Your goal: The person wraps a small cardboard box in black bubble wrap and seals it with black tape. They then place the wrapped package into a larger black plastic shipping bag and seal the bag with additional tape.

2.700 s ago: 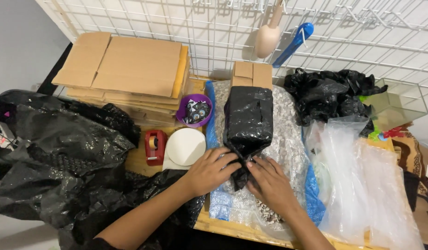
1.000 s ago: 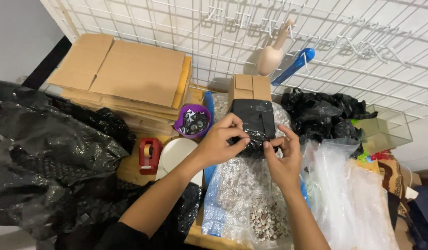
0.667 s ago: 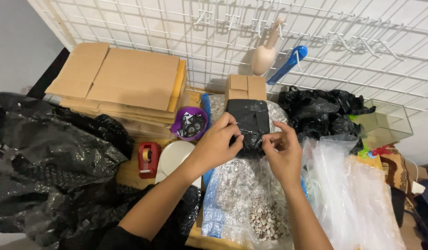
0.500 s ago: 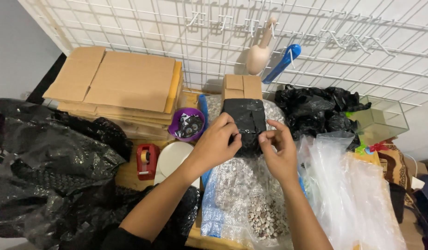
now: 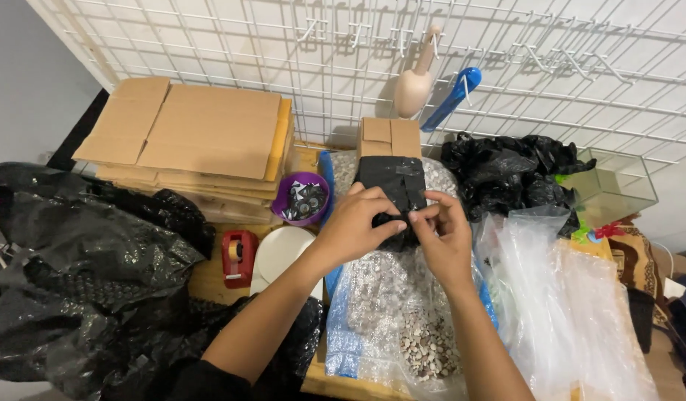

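A black plastic-wrapped package (image 5: 392, 186) lies on a clear bag of small pebbles (image 5: 410, 312), in front of a small cardboard box (image 5: 389, 137). My left hand (image 5: 354, 223) grips the package's near left edge. My right hand (image 5: 441, 232) pinches its near end, fingertips meeting those of the left hand on the folded black plastic. The bottom of the package is hidden behind both hands.
Flat cardboard sheets (image 5: 202, 137) are stacked at the back left. Black plastic bags (image 5: 83, 275) fill the left; more black plastic (image 5: 506, 174) and clear bags (image 5: 573, 297) lie right. A red tape dispenser (image 5: 239, 256), a white roll (image 5: 280, 252) and a purple cup (image 5: 302, 199) sit left of my hands. A wire grid wall (image 5: 358, 67) stands behind.
The black package was longer and flat under my palms; its near end has since been folded up, and my hands have moved away from me and now pinch it. The view shifted slightly.
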